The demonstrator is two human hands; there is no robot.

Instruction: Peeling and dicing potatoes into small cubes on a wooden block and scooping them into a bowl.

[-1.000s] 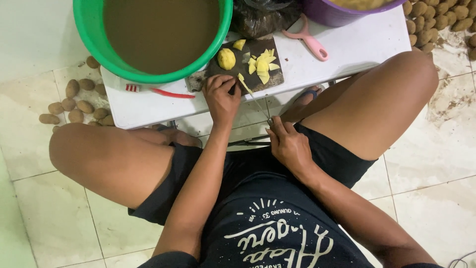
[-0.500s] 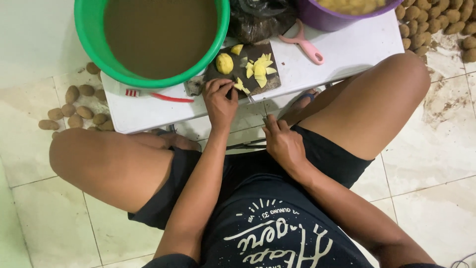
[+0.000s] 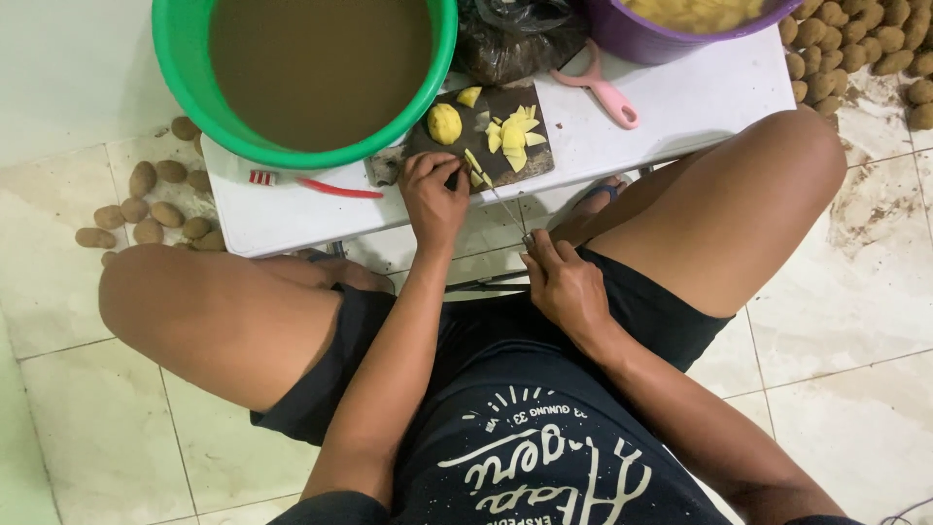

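Pinching a small yellow potato piece at the near edge of the dark rectangular cutting board (image 3: 486, 136), the left hand (image 3: 434, 194) has its fingers curled closed. The right hand (image 3: 564, 287) grips a thin-bladed metal knife (image 3: 505, 209), its tip touching the board. Beside them stand a green plastic basin of brown water (image 3: 194, 68) and a pink peeler (image 3: 603, 92).

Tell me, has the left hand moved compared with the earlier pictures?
No. The left hand stays at the near edge of the dark cutting board, as before.
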